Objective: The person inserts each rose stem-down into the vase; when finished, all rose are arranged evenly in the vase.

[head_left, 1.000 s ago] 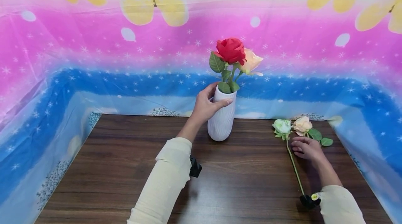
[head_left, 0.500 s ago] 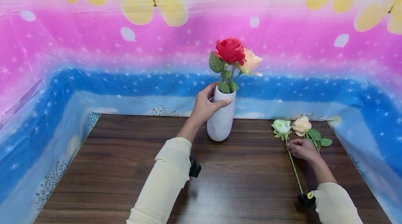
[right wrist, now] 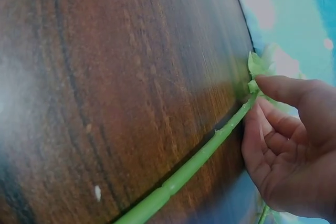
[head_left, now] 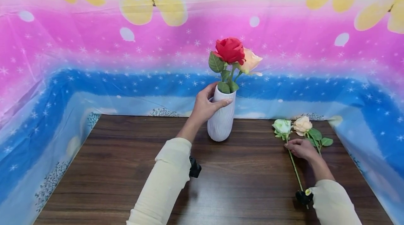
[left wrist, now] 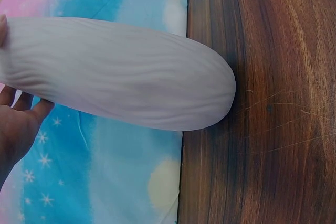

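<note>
Wooden table bears vase, two roses

You're working at a dark brown wood-grain bench, with the grain running left to right and a soft sheen on the near part. Wrapped round its left, far and right sides is a glossy printed sheet standing up like a wall. Low down it's pale blue, then comes a deep blue band with little white stars, then a wide pink stretch dotted with white snowflakes and blobs. Along the top you get cartoon yellow shapes on cream, one under a blue striped bit. The sheet is wrinkled and catches even, bright light with no hard shadows.
</note>
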A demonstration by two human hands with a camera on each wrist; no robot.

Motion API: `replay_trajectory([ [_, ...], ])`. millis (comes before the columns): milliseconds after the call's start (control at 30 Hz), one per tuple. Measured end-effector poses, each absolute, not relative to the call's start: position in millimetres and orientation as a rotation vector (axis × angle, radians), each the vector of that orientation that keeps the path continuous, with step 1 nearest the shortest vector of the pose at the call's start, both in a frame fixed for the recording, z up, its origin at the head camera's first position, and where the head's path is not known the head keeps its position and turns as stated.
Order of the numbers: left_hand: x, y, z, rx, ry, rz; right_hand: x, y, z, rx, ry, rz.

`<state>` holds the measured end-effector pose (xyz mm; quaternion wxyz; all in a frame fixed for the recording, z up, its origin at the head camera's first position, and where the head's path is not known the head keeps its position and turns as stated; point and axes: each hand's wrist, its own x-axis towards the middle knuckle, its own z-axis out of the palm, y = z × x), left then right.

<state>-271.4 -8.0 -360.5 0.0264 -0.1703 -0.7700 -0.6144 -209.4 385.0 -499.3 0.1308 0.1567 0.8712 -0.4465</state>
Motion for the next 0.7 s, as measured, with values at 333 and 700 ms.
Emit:
replay_trajectory([
  [333,-273.6,-7.6,-362.4,-0.528,-2.374,-1.892,-208.7,388.5,-494.6,0.396,2.508,-1.267],
  [700,-273.2,-7.4,-362.2,-0.543,-2.358,-1.895,-203.8,388.1,-490.1,0.389,2.491,-1.257],
])
